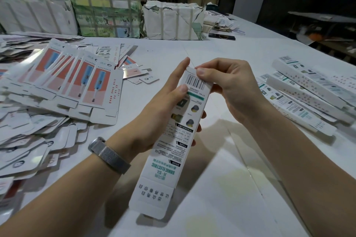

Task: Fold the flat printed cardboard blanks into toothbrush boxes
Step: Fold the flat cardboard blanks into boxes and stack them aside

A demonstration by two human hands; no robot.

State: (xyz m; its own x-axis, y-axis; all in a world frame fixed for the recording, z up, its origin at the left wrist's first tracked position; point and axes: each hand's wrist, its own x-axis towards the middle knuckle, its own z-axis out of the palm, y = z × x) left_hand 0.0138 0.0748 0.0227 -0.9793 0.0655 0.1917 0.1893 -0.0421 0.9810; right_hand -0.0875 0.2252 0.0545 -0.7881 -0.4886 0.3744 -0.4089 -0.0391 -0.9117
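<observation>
Here, at the centre of the frame, my left hand (165, 109) grips a long white toothbrush box (173, 140) round its middle, while my right hand (229, 86) pinches the small flap at its top end beside the barcode. Flat blanks (77, 82) lie heaped at left on the white surface (221, 188); folded boxes (308, 90) lie at right.

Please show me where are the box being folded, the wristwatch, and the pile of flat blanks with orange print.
box (179, 140): head view, its printed middle panel.
wristwatch (108, 155): head view, its mesh band.
pile of flat blanks (77, 81): head view, an orange panel.
</observation>
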